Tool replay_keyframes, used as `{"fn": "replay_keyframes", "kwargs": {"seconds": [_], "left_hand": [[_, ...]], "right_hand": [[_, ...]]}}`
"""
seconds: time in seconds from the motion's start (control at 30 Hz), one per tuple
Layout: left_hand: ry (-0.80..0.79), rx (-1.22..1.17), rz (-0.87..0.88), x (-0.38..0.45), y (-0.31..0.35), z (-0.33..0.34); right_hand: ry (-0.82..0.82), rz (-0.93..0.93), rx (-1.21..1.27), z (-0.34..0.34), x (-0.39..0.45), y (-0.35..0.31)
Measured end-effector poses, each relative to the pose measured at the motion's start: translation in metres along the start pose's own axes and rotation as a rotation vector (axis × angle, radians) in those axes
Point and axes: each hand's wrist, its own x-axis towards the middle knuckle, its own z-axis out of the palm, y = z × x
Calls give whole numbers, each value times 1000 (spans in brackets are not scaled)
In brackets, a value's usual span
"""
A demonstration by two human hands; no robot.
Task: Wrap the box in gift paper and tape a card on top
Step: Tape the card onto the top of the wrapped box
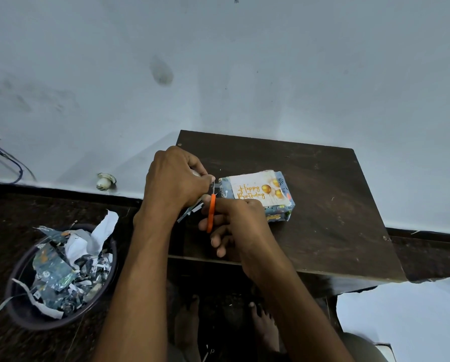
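From the head view, your wrapped box (pixel 260 198) lies on the dark table (pixel 323 192), with the birthday card (pixel 255 190) already on its top face. Its long axis runs left to right, tilted slightly, and its left end points straight at your hands. Your left hand (pixel 174 178) is curled and pinching something small just off that end, likely tape, though I cannot tell for sure. Your right hand (pixel 234 223) grips the orange scissors (pixel 211 215), blades aimed up into the gap beside the left fingertips. Both hands sit close together; the right is nearer the box, touching its near edge.
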Motion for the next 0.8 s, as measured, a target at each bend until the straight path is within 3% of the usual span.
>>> {"fn": "replay_keyframes", "kwargs": {"seconds": [0.5, 0.8], "left_hand": [[32, -32, -53, 1, -7, -5], [118, -167, -81, 1, -18, -18]], "right_hand": [[29, 19, 2, -6, 0, 2], [-30, -20, -204, -6, -3, 7]]}}
